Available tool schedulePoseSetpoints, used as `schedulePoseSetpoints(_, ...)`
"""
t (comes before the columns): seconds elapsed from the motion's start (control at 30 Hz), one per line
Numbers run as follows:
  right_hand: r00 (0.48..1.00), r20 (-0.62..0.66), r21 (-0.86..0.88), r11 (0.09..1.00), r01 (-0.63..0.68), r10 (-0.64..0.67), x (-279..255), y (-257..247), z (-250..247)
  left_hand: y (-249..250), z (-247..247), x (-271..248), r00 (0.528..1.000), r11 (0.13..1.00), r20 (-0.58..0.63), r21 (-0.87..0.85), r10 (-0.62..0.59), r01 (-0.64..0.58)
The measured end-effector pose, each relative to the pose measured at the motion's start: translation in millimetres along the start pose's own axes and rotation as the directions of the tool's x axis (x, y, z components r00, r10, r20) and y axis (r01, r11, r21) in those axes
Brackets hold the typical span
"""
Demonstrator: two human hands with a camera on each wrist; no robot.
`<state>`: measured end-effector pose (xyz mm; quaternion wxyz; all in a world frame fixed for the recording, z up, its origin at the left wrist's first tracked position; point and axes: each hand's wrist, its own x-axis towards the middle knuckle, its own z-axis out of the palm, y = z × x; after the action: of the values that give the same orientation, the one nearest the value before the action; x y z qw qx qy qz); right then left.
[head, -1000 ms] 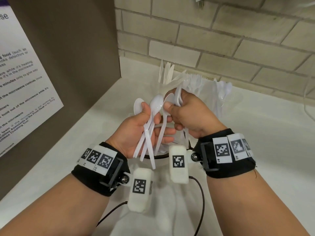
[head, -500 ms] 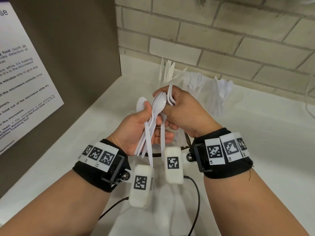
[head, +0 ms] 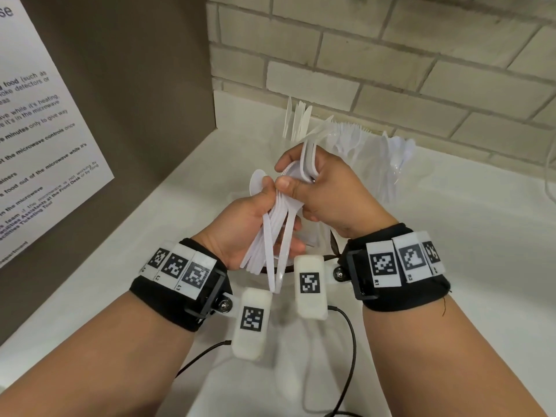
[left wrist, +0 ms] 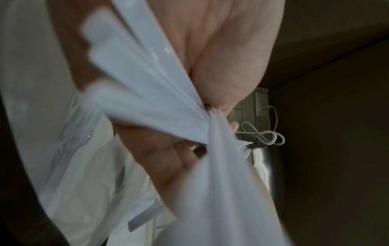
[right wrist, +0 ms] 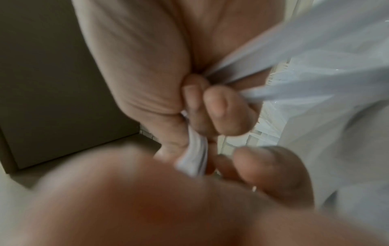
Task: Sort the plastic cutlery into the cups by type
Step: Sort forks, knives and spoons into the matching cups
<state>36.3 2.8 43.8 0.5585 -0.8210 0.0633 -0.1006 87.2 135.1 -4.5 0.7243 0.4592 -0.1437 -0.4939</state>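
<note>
Hands are meeting mid-frame: left hand (head: 240, 227) gripping spoons (head: 272, 236), right hand (head: 328, 194) clutching more cutlery (head: 308, 159); poster (head: 39, 121) at left edge reading "microwave".

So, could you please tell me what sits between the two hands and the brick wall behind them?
In the head view, clear cups of white plastic cutlery stand between the hands and the brick wall.

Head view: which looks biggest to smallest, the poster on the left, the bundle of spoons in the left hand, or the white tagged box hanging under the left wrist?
1. Poster, by far the largest.
2. Bundle of spoons.
3. White tagged box: close to the bundle in apparent size and nearer the camera, so this order is unsure.
</note>
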Motion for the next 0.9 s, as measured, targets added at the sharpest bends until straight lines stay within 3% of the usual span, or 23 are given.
schedulePoseSetpoints(0.07,0.998,-0.056,-0.1,0.995,0.004,-0.01,4,4,0,-1,1,-1,0.996,0.985,-0.072,0.17,0.054,-0.041)
schedulePoseSetpoints(0.17,0.996,-0.088,-0.206,0.979,-0.01,-0.008,7,8,1,-2,4,-3,0.994,0.945,-0.045,0.315,0.102,-0.082)
schedulePoseSetpoints(0.33,0.994,-0.099,-0.279,0.96,0.009,-0.038,6,7,5,-1,4,-6,0.997,0.945,-0.005,0.32,0.078,-0.073)
schedulePoseSetpoints(0.57,0.975,-0.194,0.034,0.994,-0.102,0.107,10,3,-6,4,1,-5,0.984,0.981,-0.145,0.179,0.101,-0.074)
schedulePoseSetpoints(0.7,0.92,-0.164,0.371,0.886,-0.277,0.356,25,7,-25,5,-1,2,0.936,0.979,-0.326,0.19,0.129,-0.069)
schedulePoseSetpoints(0.8,0.863,-0.332,0.496,0.849,-0.182,0.379,46,9,-57,9,-1,4,0.925,0.983,-0.356,0.169,0.131,-0.074)
schedulePoseSetpoints(0.9,0.764,-0.607,0.349,0.937,0.01,0.218,72,6,-90,17,2,5,0.938,0.983,-0.314,0.151,0.145,-0.102)
